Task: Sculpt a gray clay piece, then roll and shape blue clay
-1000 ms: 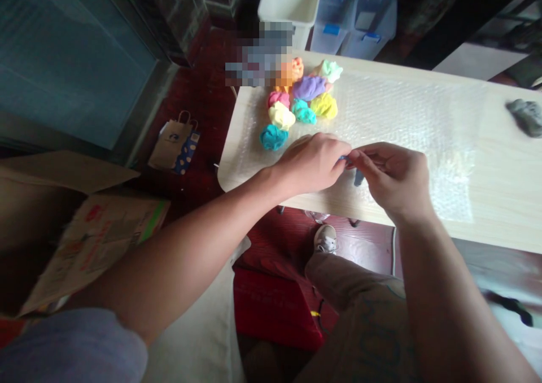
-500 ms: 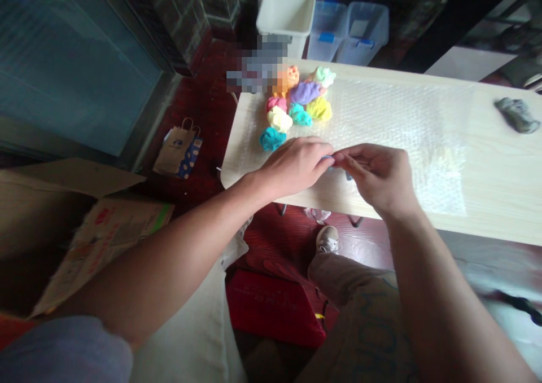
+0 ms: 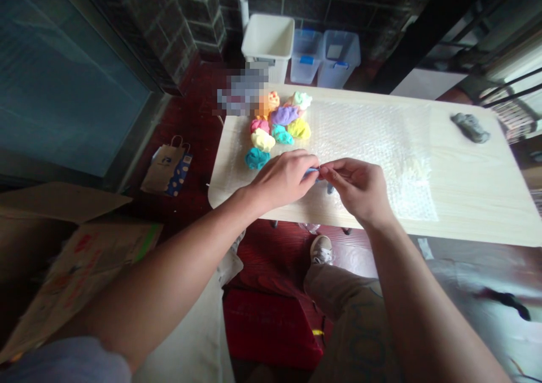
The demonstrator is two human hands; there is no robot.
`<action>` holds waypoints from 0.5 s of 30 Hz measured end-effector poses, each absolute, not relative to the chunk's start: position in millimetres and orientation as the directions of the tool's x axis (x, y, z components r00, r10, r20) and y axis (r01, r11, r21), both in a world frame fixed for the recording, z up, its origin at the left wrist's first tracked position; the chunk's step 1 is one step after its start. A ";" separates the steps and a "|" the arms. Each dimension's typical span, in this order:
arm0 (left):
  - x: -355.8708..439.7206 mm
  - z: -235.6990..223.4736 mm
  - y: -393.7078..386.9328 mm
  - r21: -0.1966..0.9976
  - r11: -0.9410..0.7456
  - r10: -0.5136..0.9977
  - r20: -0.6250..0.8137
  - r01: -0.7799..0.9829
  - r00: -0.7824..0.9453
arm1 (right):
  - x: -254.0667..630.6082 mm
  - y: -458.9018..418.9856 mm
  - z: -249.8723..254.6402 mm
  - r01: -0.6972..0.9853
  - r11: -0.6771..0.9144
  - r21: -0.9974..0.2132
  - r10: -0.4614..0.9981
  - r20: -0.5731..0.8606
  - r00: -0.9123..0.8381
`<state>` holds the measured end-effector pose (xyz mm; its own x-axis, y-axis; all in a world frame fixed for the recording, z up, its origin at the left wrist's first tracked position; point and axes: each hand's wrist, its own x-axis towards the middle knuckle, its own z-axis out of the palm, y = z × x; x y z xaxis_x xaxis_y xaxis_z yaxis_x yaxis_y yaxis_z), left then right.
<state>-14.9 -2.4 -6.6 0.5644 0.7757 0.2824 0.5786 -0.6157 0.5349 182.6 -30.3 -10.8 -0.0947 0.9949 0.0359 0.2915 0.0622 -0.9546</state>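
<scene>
My left hand is closed round a small blue, soft-looking piece above the near edge of the table. Much of that piece is hidden by the fingers, so its kind is unclear. My right hand pinches at its right end, fingertips meeting those of the left. A greyish bit shows just below the fingertips. Beyond my left hand sits a cluster of crumpled, cloth-like bundles, among them a teal bundle, a cream bundle, a purple bundle and a yellow bundle.
Bubble wrap covers part of the pale wooden table. A grey crumpled bundle lies at the right. Behind stand a white bin and clear boxes. An open cardboard box and paper bag are on the left.
The view has shifted, so the table appears lower and further left. Both hands stay together at the blue piece, and more of it shows between them now.
</scene>
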 end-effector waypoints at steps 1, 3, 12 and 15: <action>-15.6 -6.8 -2.8 0.538 -0.613 0.776 0.273 0.579 0.568 | 182.1 -30.2 -10.8 0.296 0.064 -0.953 0.994 0.036 -0.100; -17.5 -7.0 -3.1 0.534 -0.622 0.767 0.270 0.572 0.582 | 180.8 -30.2 -10.4 0.295 0.064 -0.953 0.994 0.033 -0.108; -22.3 -3.5 -1.7 0.506 -0.666 0.734 0.310 0.549 0.605 | 180.0 -29.5 -9.8 0.199 0.027 -0.980 0.997 0.011 -0.078; -22.1 -2.5 -2.6 0.571 -0.615 0.772 0.292 0.545 0.565 | 179.4 -29.7 -8.6 0.170 0.031 -0.985 0.998 0.021 -0.065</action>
